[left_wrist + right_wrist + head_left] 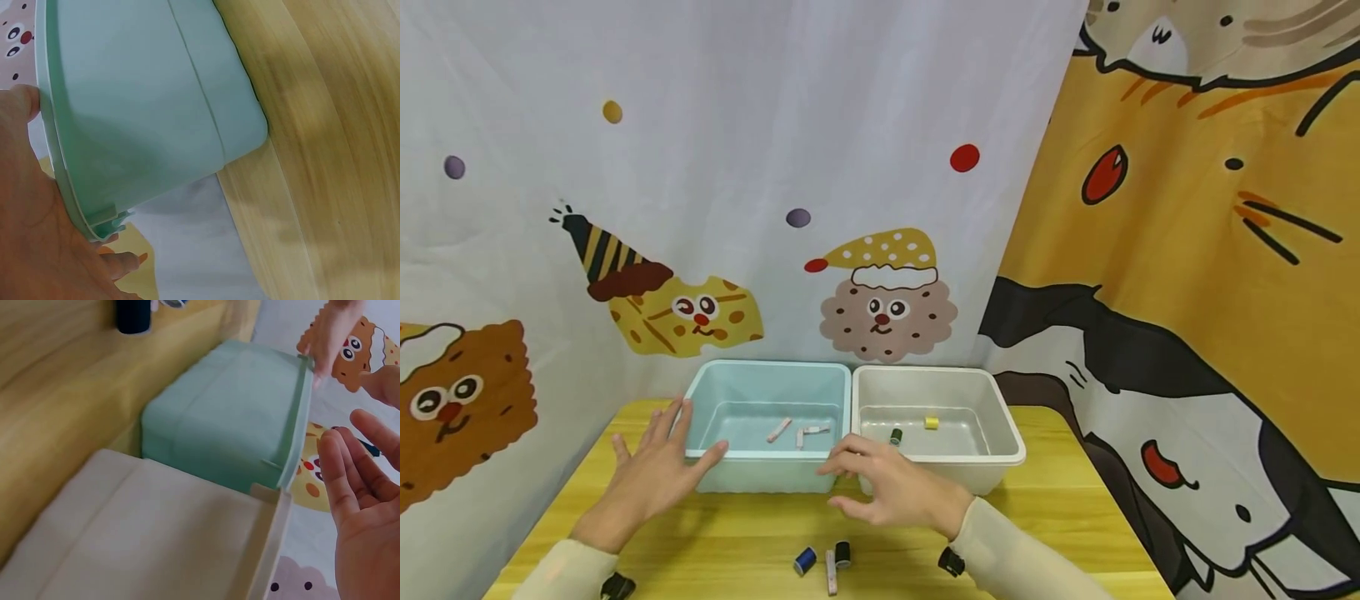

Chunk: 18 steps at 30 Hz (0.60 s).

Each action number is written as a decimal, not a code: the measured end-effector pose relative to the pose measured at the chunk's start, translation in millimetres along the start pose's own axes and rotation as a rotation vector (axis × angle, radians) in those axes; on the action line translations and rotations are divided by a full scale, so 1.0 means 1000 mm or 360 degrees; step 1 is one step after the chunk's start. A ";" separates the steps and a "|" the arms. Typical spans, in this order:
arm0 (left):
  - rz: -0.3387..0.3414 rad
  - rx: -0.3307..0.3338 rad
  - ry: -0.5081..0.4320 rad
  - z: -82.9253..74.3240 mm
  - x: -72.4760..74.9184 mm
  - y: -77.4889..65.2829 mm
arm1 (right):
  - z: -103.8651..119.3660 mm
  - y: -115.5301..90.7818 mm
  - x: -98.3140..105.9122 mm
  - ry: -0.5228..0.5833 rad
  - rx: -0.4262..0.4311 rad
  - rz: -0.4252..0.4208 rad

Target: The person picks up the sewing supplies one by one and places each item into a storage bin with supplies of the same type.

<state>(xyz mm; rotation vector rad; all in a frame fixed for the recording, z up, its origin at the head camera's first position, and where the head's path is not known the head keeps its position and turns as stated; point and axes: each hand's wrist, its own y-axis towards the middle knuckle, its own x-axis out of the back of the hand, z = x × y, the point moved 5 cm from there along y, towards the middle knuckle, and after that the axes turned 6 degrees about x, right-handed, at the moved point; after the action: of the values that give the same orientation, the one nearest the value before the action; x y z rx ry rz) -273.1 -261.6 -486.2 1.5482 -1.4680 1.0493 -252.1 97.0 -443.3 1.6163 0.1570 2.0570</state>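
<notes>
My left hand [658, 475] rests on the front left corner of the light blue bin [760, 475], fingers spread along its rim. My right hand [895, 487] hovers at the front where the two bins meet, fingers loosely bent, holding nothing; the right wrist view shows the bare palm and fingers [350, 469]. Several small pale pink-and-white strips [779, 430] lie in the blue bin. The white bin [981, 475] holds a dark green thread spool [896, 437] and a yellow spool [931, 423]. In front lie a blue spool [805, 561], a dark spool [842, 553] and another pale strip [831, 572].
Both bins stand side by side at the back of the wood-grain table [722, 554]. Behind them hangs a pale curtain [865, 100] printed with cartoon figures. An orange cartoon cloth [1165, 250] hangs along the right side.
</notes>
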 end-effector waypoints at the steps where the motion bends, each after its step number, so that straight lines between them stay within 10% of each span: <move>1: 0.0002 0.0001 -0.0002 0.000 0.000 0.000 | 0.001 -0.002 -0.002 0.0003 -0.0008 0.0019; 18: -0.0020 -0.0011 0.0018 0.000 0.001 -0.001 | -0.012 -0.031 -0.049 0.0063 -0.0229 0.0323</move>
<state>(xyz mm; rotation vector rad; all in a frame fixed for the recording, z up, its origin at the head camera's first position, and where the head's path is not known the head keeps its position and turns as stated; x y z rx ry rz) -272.2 -261.9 -485.8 1.5423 -1.4513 1.0430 -245.6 103.4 -502.0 1.5586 -0.1443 2.1970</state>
